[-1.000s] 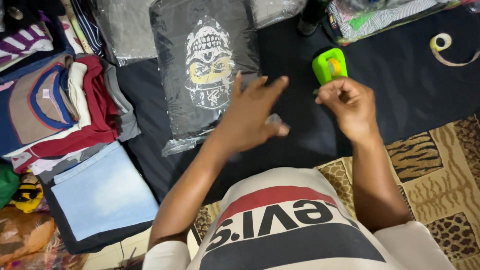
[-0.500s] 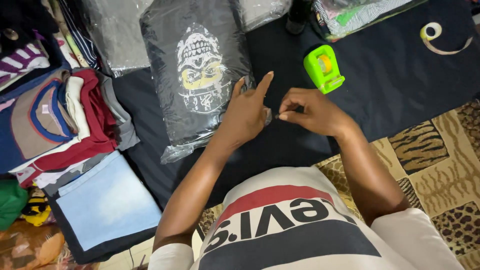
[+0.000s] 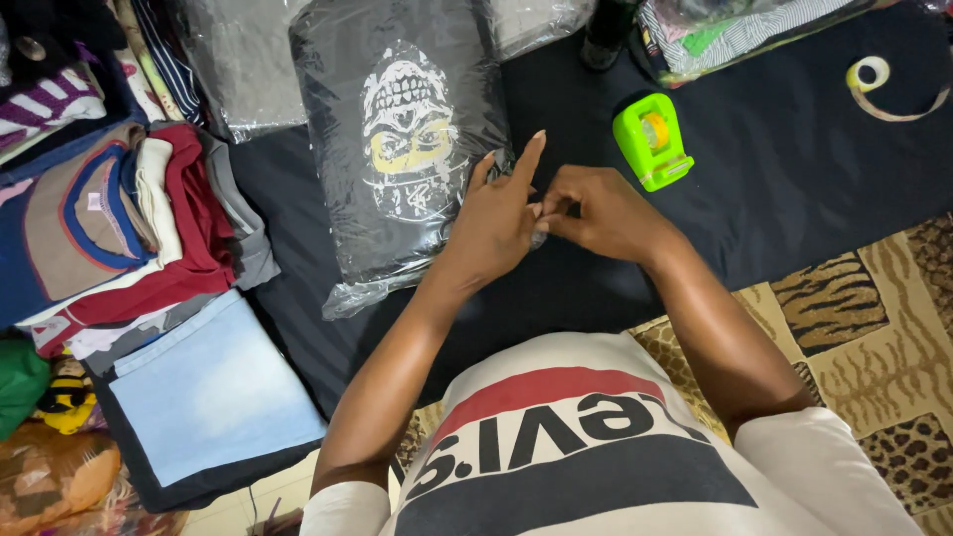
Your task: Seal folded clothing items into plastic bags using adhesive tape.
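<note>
A: We start with the wide dark cloth spread (image 3: 794, 189) under everything; its lower right edge gives way to an animal-print rug (image 3: 874, 328). The bare stretch of cloth right of our hands is the most open room we have.

B: Next in size, the black folded shirt with a skull print sealed in a clear plastic bag (image 3: 407, 159). It lies just left of our hands, and its right edge runs under our left fingertips.

A: Further left, a stack of folded shirts in red, white and grey (image 3: 149, 228) crowds that side, with a pale blue folded garment (image 3: 204, 392) below it. Little room to move there.

B: At the top edge, more bagged clothes (image 3: 243, 60), so upward is tight too.

A: Then our hands. The left hand (image 3: 496, 223) has its index finger raised and the others curled, meeting the right hand (image 3: 601, 213), which is pinched at its fingertips on something small; we cannot tell what it is.

B: Smallest, the bright green plastic tape dispenser (image 3: 652, 142), standing free on the cloth just above the right hand, not touched.
</note>
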